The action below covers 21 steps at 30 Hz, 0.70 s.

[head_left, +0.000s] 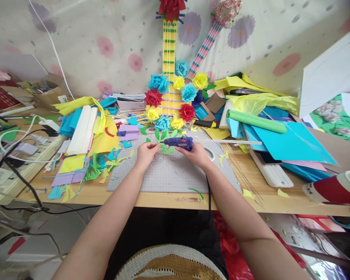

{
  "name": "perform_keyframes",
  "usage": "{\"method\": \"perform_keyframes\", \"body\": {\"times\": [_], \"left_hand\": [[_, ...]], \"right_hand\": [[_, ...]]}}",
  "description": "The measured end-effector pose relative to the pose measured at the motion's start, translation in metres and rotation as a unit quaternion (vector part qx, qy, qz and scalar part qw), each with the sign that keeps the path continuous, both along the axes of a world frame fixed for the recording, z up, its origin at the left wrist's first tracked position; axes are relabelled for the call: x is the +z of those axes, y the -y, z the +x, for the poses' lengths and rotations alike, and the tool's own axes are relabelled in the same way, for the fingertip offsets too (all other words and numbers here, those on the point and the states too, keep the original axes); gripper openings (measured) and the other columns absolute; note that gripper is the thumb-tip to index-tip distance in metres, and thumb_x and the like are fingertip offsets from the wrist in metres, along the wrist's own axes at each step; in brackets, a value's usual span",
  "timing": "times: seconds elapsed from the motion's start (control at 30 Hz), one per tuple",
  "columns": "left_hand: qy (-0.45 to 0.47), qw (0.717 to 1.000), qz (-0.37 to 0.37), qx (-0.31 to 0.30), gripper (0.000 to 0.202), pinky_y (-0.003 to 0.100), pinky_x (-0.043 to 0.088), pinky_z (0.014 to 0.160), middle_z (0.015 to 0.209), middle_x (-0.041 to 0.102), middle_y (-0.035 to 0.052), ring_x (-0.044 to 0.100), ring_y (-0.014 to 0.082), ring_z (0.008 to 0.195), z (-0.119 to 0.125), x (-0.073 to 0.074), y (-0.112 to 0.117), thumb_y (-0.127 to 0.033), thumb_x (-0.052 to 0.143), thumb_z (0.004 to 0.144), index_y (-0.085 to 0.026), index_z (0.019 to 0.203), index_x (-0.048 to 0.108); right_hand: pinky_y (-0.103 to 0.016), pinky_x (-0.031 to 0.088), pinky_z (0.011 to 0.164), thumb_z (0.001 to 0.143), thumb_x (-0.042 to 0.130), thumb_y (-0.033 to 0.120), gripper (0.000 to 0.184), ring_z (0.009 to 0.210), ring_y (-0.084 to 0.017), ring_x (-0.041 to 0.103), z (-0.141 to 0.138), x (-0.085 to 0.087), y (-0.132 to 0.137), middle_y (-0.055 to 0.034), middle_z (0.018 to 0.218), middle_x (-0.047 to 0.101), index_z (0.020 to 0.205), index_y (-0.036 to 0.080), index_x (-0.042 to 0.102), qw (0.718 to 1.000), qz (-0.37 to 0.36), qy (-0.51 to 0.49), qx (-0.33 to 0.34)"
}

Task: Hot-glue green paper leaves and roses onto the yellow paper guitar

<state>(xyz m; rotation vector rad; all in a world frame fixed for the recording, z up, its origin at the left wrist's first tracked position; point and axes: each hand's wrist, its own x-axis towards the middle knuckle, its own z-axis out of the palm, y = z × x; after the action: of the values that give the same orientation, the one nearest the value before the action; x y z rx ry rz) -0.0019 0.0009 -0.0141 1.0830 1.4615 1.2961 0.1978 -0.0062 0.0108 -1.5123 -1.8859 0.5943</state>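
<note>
My right hand grips a blue glue gun with a white glue stick jutting out to the right; its nozzle points left at a green paper leaf piece. My left hand pinches that green piece and a thin wire over the grey cutting mat. Loose green leaves lie just beyond the hands. A yellow paper guitar with several paper flowers leans against the wall behind.
Rolls and sheets of coloured paper are piled left; a green roll, cyan sheets and a white keyboard lie right. A power strip with cables sits at far left, and a red-and-white cup at the right edge.
</note>
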Motion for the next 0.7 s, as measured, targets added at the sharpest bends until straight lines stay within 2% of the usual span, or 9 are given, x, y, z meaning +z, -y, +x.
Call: {"method": "perform_keyframes", "body": {"times": [0.13,0.23,0.3,0.37,0.5,0.57,0.7], "left_hand": [[0.028,1.000,-0.009,0.006,0.026,0.021,0.044,0.045,0.061,0.063,0.0018,0.050,0.0077,0.048,-0.001,0.003,0.001,-0.035,0.074,0.055,-0.013,0.069,0.069],[0.049,0.999,-0.012,0.011,0.027,0.021,0.045,0.046,0.065,0.064,0.0027,0.051,0.0084,0.050,-0.001,0.004,0.001,-0.035,0.074,0.054,-0.013,0.070,0.069],[0.057,0.998,-0.014,0.014,0.026,0.022,0.045,0.046,0.066,0.064,0.0033,0.052,0.0089,0.052,-0.001,0.005,0.000,-0.034,0.074,0.054,-0.013,0.070,0.069],[0.062,0.998,-0.014,0.016,0.025,0.022,0.045,0.046,0.066,0.065,0.0034,0.052,0.0090,0.052,-0.001,0.005,0.000,-0.033,0.074,0.054,-0.013,0.069,0.068],[0.073,0.997,-0.010,0.019,0.025,0.020,0.044,0.044,0.065,0.065,0.0032,0.051,0.0084,0.051,-0.001,0.006,0.000,-0.032,0.074,0.053,-0.013,0.068,0.068],[0.079,0.997,-0.005,0.022,0.026,0.020,0.044,0.044,0.064,0.064,0.0031,0.051,0.0083,0.051,-0.002,0.007,0.000,-0.032,0.074,0.052,-0.013,0.068,0.068],[0.085,0.996,-0.001,0.025,0.026,0.021,0.045,0.044,0.062,0.064,0.0025,0.053,0.0096,0.053,-0.003,0.008,0.000,-0.033,0.075,0.052,-0.013,0.068,0.069]], "right_hand": [[-0.030,0.046,0.067,0.073,0.060,0.052,0.040,0.072,-0.020,0.062,0.007,0.002,-0.001,-0.0038,0.078,0.069,0.093,0.019,0.069,1.000,0.007,-0.025,-0.004],[-0.031,0.047,0.069,0.070,0.062,0.052,0.040,0.074,-0.020,0.062,0.025,0.004,-0.003,-0.0040,0.081,0.069,0.092,0.020,0.068,0.999,0.015,-0.044,-0.026],[-0.030,0.047,0.068,0.068,0.063,0.053,0.043,0.073,-0.020,0.062,0.042,0.007,-0.006,-0.0047,0.080,0.068,0.091,0.018,0.068,0.996,0.015,-0.060,-0.065],[-0.030,0.046,0.064,0.066,0.062,0.055,0.045,0.068,-0.020,0.061,0.062,0.008,-0.009,-0.0056,0.074,0.067,0.086,0.015,0.068,0.989,0.001,-0.064,-0.135],[-0.033,0.045,0.064,0.064,0.061,0.059,0.052,0.070,-0.024,0.061,0.097,0.007,-0.019,-0.0092,0.070,0.065,0.083,0.011,0.068,0.961,-0.010,0.003,-0.277],[-0.036,0.045,0.066,0.065,0.058,0.062,0.056,0.075,-0.027,0.061,0.107,0.002,-0.023,-0.0124,0.075,0.066,0.085,0.010,0.068,0.950,-0.025,0.040,-0.309],[-0.037,0.045,0.071,0.069,0.054,0.062,0.057,0.085,-0.030,0.061,0.109,-0.008,-0.028,-0.0160,0.087,0.068,0.092,0.011,0.067,0.944,-0.043,0.087,-0.316]]}}
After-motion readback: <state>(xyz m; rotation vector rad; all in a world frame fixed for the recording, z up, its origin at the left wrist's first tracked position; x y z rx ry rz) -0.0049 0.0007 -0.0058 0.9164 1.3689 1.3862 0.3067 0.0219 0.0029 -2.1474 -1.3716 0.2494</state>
